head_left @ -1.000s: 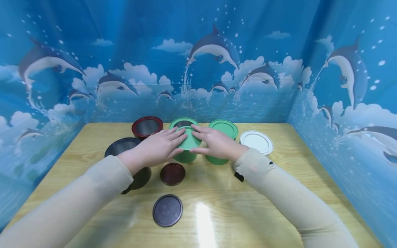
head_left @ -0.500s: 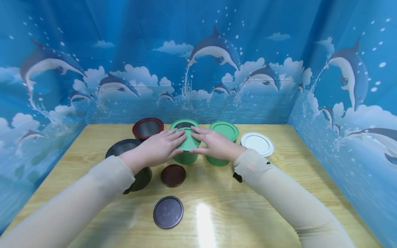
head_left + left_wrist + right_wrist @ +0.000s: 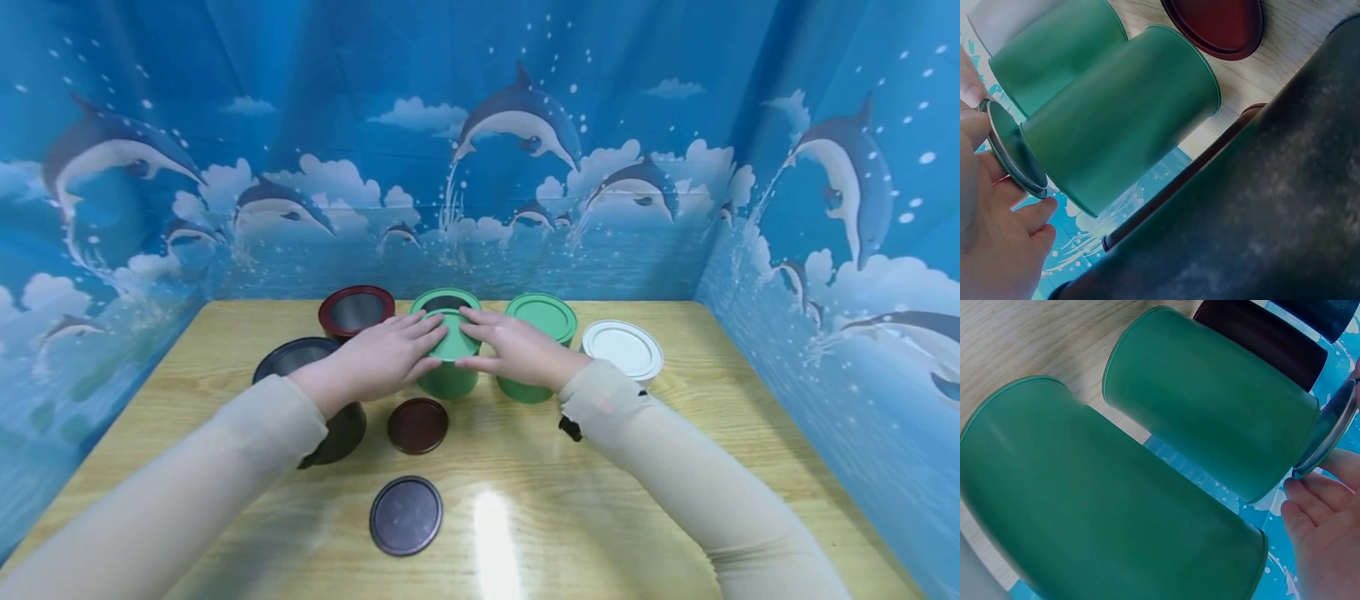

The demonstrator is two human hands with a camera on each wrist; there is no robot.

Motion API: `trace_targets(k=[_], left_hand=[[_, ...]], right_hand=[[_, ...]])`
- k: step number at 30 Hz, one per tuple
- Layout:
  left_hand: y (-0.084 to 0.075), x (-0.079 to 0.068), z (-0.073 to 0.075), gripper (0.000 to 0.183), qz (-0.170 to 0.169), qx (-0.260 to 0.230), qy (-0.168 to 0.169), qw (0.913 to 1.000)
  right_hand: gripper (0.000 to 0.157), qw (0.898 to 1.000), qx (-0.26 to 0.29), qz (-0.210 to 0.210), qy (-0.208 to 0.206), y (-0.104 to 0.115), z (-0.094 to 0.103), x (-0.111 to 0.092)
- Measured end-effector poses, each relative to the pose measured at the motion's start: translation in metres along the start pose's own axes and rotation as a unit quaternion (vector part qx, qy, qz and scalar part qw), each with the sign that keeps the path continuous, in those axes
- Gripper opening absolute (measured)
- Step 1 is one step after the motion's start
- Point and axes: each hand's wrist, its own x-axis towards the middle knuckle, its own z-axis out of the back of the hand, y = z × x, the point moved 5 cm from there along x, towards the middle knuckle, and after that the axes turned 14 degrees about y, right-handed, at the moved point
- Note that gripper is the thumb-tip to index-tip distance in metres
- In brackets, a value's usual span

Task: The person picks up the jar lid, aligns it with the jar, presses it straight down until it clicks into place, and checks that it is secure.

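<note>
Both hands hold a green lid [image 3: 455, 337] between them, tilted over the open top of a green can [image 3: 448, 382]. My left hand [image 3: 378, 358] grips the lid's left edge, fingers on top and thumb near its front. On the opposite edge, my right hand [image 3: 525, 346] grips it in much the same way. In the left wrist view the lid [image 3: 1015, 150] stands right at the can's rim, slanted away from it. The right wrist view shows the lid [image 3: 1329, 428] with fingertips curled at its edge.
Right of the hands stand a second green can [image 3: 540, 315] with its lid on and a white-lidded can [image 3: 622, 348]. To the left are uncovered dark red [image 3: 356, 308] and black [image 3: 294, 357] cans. A dark red lid [image 3: 417, 426] and a black lid [image 3: 406, 515] lie in front.
</note>
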Motion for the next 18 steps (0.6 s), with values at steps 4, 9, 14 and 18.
trace_targets(k=[4,9,14,18], left_hand=[[0.0035,0.0040,-0.0026,0.060,0.010,-0.009,0.006,0.9999],[0.0060,0.0070,-0.0028,0.059,0.025,-0.020,0.013,0.9994],[0.0085,0.0098,-0.0031,0.059,0.038,-0.032,0.023,0.9985],[0.0104,0.0108,-0.0028,0.059,0.043,-0.051,0.034,0.9972]], right_hand=[[0.062,1.000,0.005,0.001,0.001,-0.0001,-0.0004,0.0020],[0.062,1.000,0.003,-0.001,0.004,0.0000,0.0003,0.0042],[0.059,1.000,0.003,-0.004,0.002,-0.0012,0.0005,0.0074],[0.056,1.000,0.000,-0.004,0.000,-0.0026,-0.0003,0.0106]])
